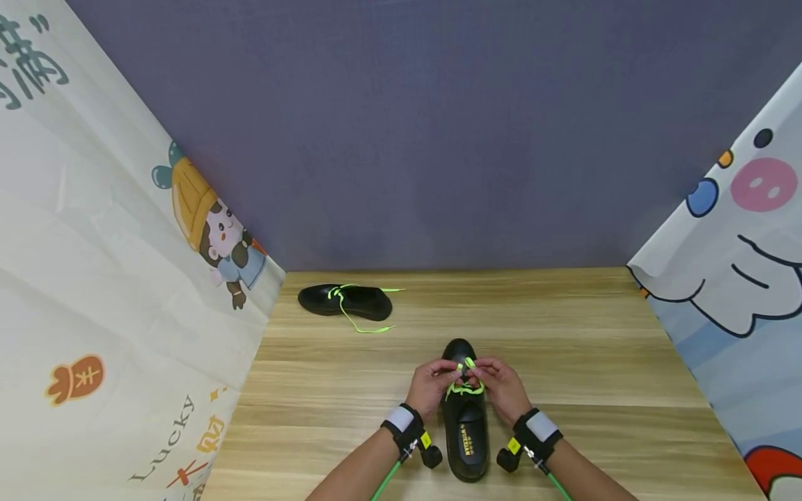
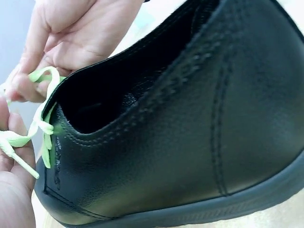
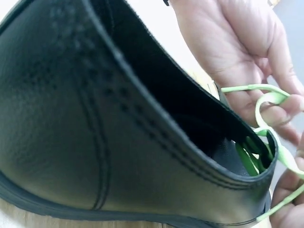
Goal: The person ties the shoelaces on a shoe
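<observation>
A black leather shoe (image 1: pixel 466 456) lies on the table, toe pointing away, with gold lettering on its insole. Its bright green shoelace (image 1: pixel 465 390) crosses the throat. On the shoe's left side my left hand (image 1: pixel 429 384) pinches one part of the lace between thumb and fingers. From the right, my right hand (image 1: pixel 506 390) pinches another part, its fingertips close to the left ones above the front of the shoe. In the left wrist view, a loop of lace (image 2: pixel 50 76) arches by the right fingers and a tipped end hangs below the left fingers.
Another black shoe (image 1: pixel 370 303) lies on its side at the back left, its green lace ends (image 1: pixel 374 330) trailing loose over the wooden table (image 1: pixel 564 334). A grey-blue panel (image 1: pixel 438 139) rises behind, with printed white sheets (image 1: pixel 125 243) at both sides.
</observation>
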### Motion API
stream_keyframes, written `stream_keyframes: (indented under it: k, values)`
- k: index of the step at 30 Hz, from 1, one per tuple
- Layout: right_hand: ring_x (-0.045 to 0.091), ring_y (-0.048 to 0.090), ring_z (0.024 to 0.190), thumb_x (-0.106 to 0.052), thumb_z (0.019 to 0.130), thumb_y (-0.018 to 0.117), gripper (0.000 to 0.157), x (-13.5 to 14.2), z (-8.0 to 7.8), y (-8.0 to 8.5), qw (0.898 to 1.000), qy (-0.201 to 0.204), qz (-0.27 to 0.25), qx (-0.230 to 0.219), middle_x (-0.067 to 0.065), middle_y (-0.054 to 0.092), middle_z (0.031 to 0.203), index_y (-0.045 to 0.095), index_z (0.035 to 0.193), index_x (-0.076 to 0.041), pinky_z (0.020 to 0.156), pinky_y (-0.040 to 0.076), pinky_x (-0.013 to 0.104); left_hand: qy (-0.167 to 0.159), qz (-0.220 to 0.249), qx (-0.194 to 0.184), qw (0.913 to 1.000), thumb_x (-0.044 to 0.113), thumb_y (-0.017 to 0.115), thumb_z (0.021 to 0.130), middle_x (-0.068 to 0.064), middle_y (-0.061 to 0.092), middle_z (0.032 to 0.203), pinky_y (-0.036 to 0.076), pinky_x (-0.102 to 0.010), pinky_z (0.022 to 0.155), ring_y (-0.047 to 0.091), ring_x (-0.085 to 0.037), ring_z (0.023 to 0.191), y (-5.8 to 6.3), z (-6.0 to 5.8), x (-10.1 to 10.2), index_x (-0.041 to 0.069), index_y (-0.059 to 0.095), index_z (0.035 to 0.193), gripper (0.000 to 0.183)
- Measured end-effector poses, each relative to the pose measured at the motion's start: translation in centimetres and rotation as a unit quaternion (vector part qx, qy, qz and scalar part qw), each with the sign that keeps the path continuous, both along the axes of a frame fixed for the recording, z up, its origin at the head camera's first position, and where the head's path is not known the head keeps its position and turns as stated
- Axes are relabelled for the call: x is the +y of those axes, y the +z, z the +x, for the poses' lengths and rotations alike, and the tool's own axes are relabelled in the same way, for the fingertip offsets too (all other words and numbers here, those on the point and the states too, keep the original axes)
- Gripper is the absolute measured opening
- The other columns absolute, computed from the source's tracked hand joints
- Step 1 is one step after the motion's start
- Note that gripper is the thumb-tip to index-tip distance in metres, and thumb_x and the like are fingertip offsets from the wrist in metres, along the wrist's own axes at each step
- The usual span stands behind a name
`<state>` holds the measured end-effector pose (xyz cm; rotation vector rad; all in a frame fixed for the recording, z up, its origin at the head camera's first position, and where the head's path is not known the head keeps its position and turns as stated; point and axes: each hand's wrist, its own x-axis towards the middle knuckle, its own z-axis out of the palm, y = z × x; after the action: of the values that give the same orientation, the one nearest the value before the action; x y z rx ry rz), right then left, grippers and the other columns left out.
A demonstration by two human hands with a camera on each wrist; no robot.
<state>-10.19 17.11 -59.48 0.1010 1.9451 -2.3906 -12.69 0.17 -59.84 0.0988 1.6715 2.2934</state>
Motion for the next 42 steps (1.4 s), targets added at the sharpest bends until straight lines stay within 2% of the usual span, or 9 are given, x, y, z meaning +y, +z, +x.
stream_keyframes:
  k: [9,15,19,22,26,28,30,37,42]
  values:
    - [0.008,0.068,0.083,0.006,0.092,0.065,0.018,-1.2,0.2,0.8,0.985,-0.033,0.169,-0.009,0.018,0.071,0.102,0.069,0.109,0.01,0.076,0.054,0.022,0.01,-0.021,0.011,0.9997,-0.006,0.071,0.088,-0.012,0.074,0.099,0.057,-0.024,0.071,0.07,-0.011,0.076,0.4,0.4,0.8,-0.013,0.07,0.108,0.021]
    - [0.012,0.068,0.084,0.006,0.093,0.065,0.017,-1.9,0.3,0.8,0.979,-0.039,0.201,-0.004,0.017,0.069,0.099,0.062,0.109,0.007,0.076,0.055,0.024,0.074,-0.093,0.015,0.9928,-0.003,0.075,0.086,-0.013,0.075,0.094,0.056,-0.022,0.069,0.068,-0.01,0.075,1.1,0.6,1.3,-0.007,0.076,0.099,0.013]
    - [0.019,0.068,0.088,0.007,0.092,0.066,0.029,-1.9,0.4,0.7,0.964,-0.031,0.261,0.036,0.009,0.07,0.093,0.054,0.118,-0.001,0.084,0.056,0.037,0.112,-0.156,0.037,0.9808,0.001,0.077,0.085,-0.01,0.075,0.089,0.054,-0.022,0.065,0.067,-0.009,0.074,1.2,0.6,1.4,-0.003,0.078,0.092,0.008]
    - [0.02,0.068,0.088,0.009,0.089,0.069,0.04,-1.8,0.6,0.6,0.943,-0.022,0.315,0.108,0.005,0.07,0.092,0.055,0.124,-0.004,0.085,0.055,0.046,0.13,-0.183,0.059,0.9726,0.0,0.078,0.083,-0.009,0.075,0.085,0.054,-0.022,0.061,0.066,-0.008,0.069,1.2,0.6,1.5,-0.001,0.078,0.088,0.006]
    - [0.018,0.068,0.085,0.01,0.082,0.075,0.04,-1.6,0.8,0.1,0.896,-0.033,0.386,0.217,0.005,0.069,0.094,0.064,0.119,-0.003,0.076,0.057,0.041,0.144,-0.214,0.082,0.9626,-0.002,0.08,0.081,-0.006,0.073,0.079,0.052,-0.021,0.058,0.065,-0.007,0.065,1.4,0.7,1.4,0.001,0.077,0.085,0.006]
    - [0.019,0.067,0.083,0.009,0.08,0.078,0.035,-1.6,0.8,0.0,0.877,-0.044,0.411,0.244,0.005,0.069,0.094,0.068,0.112,-0.002,0.073,0.056,0.038,0.143,-0.225,0.088,0.9597,-0.001,0.08,0.081,-0.005,0.073,0.078,0.053,-0.021,0.058,0.065,-0.008,0.066,1.5,0.8,1.3,0.003,0.077,0.084,0.006]
    - [0.02,0.067,0.081,0.007,0.079,0.079,0.03,-1.5,0.7,-0.1,0.869,-0.051,0.426,0.248,0.006,0.069,0.093,0.071,0.106,-0.002,0.071,0.056,0.037,0.138,-0.234,0.094,0.9578,0.0,0.08,0.081,-0.004,0.073,0.08,0.053,-0.022,0.06,0.066,-0.009,0.069,1.6,1.0,1.3,0.004,0.077,0.085,0.006]
    - [0.016,0.063,0.078,0.005,0.08,0.079,0.021,-1.3,0.3,0.3,0.878,-0.034,0.43,0.205,0.001,0.067,0.085,0.074,0.098,-0.003,0.069,0.053,0.034,0.114,-0.245,0.117,0.9558,0.003,0.079,0.083,-0.003,0.073,0.088,0.054,-0.021,0.07,0.066,-0.006,0.079,1.5,1.2,0.9,0.005,0.079,0.09,0.008]
    - [0.018,0.062,0.081,0.006,0.081,0.077,0.018,-1.2,0.0,0.9,0.898,-0.014,0.401,0.181,0.0,0.063,0.088,0.074,0.096,-0.003,0.073,0.054,0.033,0.116,-0.253,0.163,0.9466,0.0,0.079,0.082,-0.003,0.072,0.084,0.053,-0.021,0.069,0.064,-0.005,0.077,1.2,1.1,0.7,0.005,0.08,0.089,0.009]
